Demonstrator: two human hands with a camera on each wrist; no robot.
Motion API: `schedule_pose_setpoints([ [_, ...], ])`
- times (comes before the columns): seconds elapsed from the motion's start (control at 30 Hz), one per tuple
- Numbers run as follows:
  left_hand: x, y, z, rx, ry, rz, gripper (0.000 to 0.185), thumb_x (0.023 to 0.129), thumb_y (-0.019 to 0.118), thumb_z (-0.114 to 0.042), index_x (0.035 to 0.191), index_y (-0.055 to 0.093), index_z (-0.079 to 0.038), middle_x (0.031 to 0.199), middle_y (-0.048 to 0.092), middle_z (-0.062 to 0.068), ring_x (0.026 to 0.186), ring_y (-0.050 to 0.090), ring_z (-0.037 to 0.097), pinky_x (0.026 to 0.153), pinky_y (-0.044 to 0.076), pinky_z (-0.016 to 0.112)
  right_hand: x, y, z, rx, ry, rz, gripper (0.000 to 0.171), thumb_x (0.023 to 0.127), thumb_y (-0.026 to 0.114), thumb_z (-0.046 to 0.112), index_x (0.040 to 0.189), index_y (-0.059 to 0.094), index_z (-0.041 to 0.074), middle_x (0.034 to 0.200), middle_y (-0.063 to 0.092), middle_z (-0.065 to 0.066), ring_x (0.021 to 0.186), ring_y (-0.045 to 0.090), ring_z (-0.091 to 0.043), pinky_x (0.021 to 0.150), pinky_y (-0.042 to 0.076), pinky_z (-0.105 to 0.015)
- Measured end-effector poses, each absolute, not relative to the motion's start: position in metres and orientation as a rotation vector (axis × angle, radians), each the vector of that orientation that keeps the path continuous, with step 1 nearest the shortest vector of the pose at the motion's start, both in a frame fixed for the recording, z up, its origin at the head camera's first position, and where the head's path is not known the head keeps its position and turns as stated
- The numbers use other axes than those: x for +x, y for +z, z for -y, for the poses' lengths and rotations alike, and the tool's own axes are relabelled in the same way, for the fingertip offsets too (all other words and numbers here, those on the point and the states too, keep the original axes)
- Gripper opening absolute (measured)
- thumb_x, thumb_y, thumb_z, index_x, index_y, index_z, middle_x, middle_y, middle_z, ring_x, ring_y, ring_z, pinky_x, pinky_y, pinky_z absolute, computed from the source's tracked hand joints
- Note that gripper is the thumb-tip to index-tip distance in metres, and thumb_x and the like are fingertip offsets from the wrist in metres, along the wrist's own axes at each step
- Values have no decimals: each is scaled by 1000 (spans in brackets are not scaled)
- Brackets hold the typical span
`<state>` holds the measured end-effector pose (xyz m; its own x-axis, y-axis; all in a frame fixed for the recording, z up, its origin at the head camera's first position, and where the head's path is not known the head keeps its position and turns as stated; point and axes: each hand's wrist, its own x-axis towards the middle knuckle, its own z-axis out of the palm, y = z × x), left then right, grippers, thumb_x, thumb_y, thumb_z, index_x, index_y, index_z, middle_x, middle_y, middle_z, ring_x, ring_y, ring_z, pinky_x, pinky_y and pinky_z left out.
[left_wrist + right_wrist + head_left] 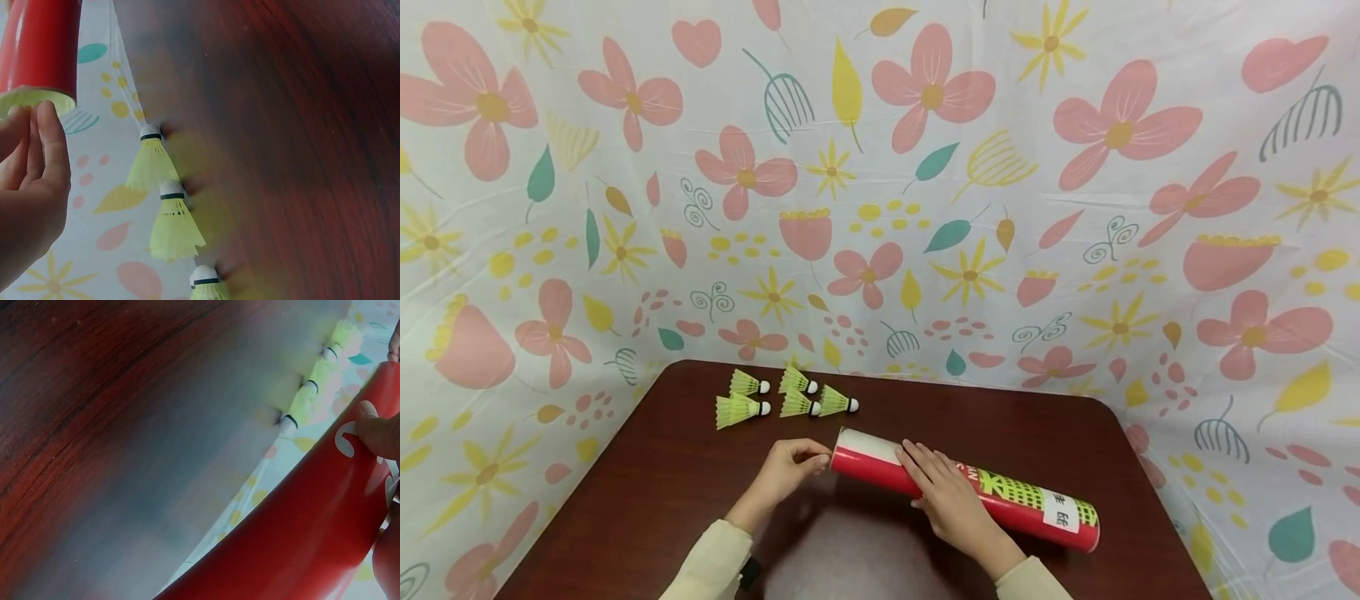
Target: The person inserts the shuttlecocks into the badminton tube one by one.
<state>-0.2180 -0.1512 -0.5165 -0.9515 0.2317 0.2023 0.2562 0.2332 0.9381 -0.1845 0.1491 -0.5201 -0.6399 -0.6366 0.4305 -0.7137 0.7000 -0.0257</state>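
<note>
A red shuttlecock tube (1022, 512) with a white panel and yellow-green print lies slantwise, raised at its left end. My right hand (951, 500) grips it round the middle, thumb on the near side and fingers over the top. At the tube's open left end, my left hand (790, 471) has thumb and fingertips drawn together. In the left wrist view, yellow-green shows inside the mouth, where the left fingers (53, 134) pinch the edge of what looks like a shuttlecock (59, 100), mostly hidden inside.
Several yellow shuttlecocks (741, 410) with white corks lie in two rows at the back left of the dark wooden table (700, 500), corks facing right. A flower-patterned cloth (865, 208) hangs behind and beside the table.
</note>
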Motion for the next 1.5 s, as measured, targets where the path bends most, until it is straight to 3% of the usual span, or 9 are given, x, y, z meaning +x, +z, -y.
schedule_pose_setpoints([
  [0.3, -230, -526, 155, -225, -1924, 2389, 14, 87, 67, 3, 100, 70, 9, 92, 68, 26, 80, 68, 38, 72, 56, 45, -185, -522, -153, 1035, 285, 2536, 88, 77, 81, 17, 151, 32, 11, 151, 38, -10, 137, 37, -26, 106, 36, -48],
  [0.73, -272, -542, 158, 105, -1807, 2381, 21, 91, 64, 0, 110, 68, 7, 107, 66, 20, 95, 65, 33, 75, 54, 37, -190, -524, -158, 1016, 266, 2533, 91, 75, 82, 16, 151, 32, 10, 150, 39, -12, 135, 40, -29, 105, 37, -49],
  [1.1, -301, -551, 144, 30, -1597, 2420, 24, 91, 62, 2, 114, 64, 11, 106, 65, 25, 98, 62, 36, 79, 54, 42, -191, -524, -161, 996, 253, 2527, 91, 74, 83, 18, 150, 33, 11, 150, 39, -10, 135, 40, -27, 104, 37, -48],
  [1.5, -315, -567, 138, -16, -1657, 2516, 40, 94, 59, -2, 132, 51, 9, 122, 56, 25, 113, 56, 38, 88, 50, 44, -189, -528, -160, 1007, 248, 2544, 90, 75, 82, 18, 150, 34, 12, 151, 38, -7, 135, 40, -26, 105, 36, -45],
])
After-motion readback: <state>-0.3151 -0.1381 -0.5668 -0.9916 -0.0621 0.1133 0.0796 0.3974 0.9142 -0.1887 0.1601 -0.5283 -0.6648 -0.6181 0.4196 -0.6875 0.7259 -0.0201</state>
